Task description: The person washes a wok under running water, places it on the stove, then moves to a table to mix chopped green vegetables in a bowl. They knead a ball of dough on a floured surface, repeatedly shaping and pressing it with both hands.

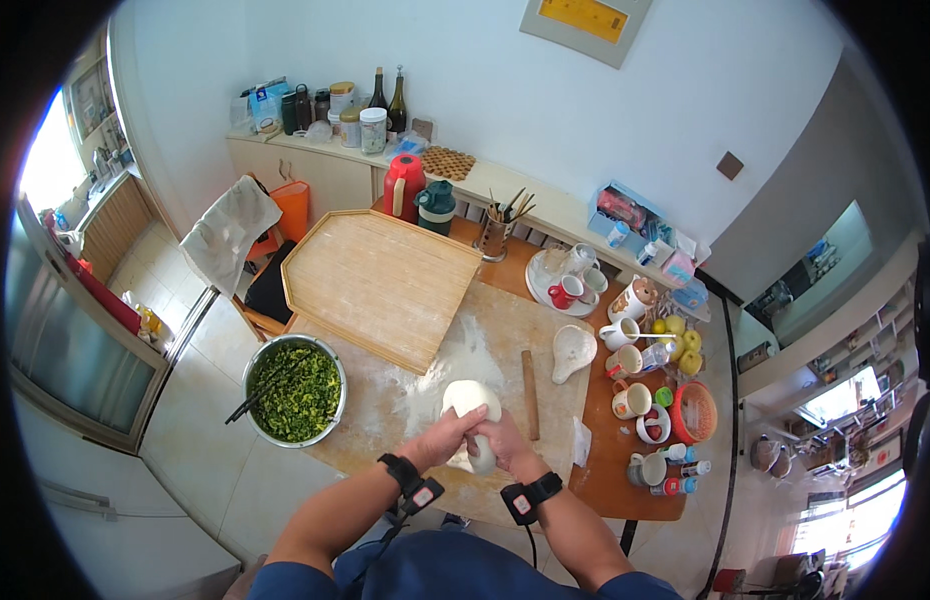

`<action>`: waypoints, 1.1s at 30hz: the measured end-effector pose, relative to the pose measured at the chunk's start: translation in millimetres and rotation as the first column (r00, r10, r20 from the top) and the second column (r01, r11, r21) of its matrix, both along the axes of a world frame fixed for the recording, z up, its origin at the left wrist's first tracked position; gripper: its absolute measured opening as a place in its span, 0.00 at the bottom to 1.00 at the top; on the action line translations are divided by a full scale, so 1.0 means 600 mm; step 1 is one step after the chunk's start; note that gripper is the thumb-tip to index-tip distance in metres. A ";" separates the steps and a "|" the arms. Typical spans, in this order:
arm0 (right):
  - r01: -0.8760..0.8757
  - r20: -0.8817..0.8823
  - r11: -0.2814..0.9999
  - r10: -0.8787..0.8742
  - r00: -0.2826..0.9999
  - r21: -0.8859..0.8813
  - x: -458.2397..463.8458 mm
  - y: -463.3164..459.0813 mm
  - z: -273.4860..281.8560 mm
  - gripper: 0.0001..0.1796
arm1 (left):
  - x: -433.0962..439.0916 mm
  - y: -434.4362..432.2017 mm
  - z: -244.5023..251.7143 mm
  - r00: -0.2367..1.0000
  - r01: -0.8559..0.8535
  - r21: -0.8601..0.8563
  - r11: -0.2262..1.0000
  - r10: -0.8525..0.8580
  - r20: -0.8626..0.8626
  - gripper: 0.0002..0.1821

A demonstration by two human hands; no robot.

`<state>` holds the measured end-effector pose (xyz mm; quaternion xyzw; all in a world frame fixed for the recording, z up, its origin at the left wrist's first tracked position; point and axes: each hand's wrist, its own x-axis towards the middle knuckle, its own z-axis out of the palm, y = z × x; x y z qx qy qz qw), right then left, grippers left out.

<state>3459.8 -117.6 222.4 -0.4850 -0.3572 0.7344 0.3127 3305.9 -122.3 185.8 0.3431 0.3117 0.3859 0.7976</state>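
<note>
A thick lump of white dough [472, 396] is squeezed between my two hands above a floured board [405, 405]. My left hand [442, 437] grips it from the left, and my right hand [502, 441] from the right, with the thumbs close together. Part of the dough hangs below my fingers. Loose flour [465, 349] lies just beyond the dough. To the right, a wooden rolling pin [530, 395] rests on the board, with a pale scoop [574, 351] holding flour farther right. A steel bowl [343, 409] of chopped greens stands at the left, chopsticks [247, 403] leaning in it.
An octagonal wooden tray [382, 281] lies behind the flour. A red thermos [405, 187], a green jug [436, 206] and a utensil holder [493, 238] stand at the back. Several mugs [631, 399], fruit [688, 341], a red basket [694, 412] and small bottles [671, 486] crowd the right side.
</note>
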 end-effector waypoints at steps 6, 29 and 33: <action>-0.176 0.222 0.955 0.123 0.967 0.240 0.009 -0.020 -0.013 0.20 | 0.009 0.002 0.044 0.975 -0.171 -0.010 0.985 0.171 0.141 0.31; 0.278 0.190 0.703 -0.509 0.839 0.655 -0.067 -0.021 -0.079 0.30 | 0.049 -0.013 0.034 0.817 -0.424 -0.306 0.852 0.506 0.276 0.22; 0.081 0.363 0.857 -0.298 0.883 0.508 -0.043 -0.012 -0.118 0.35 | 0.042 -0.011 0.039 0.899 -0.434 0.053 0.899 0.436 -0.028 0.16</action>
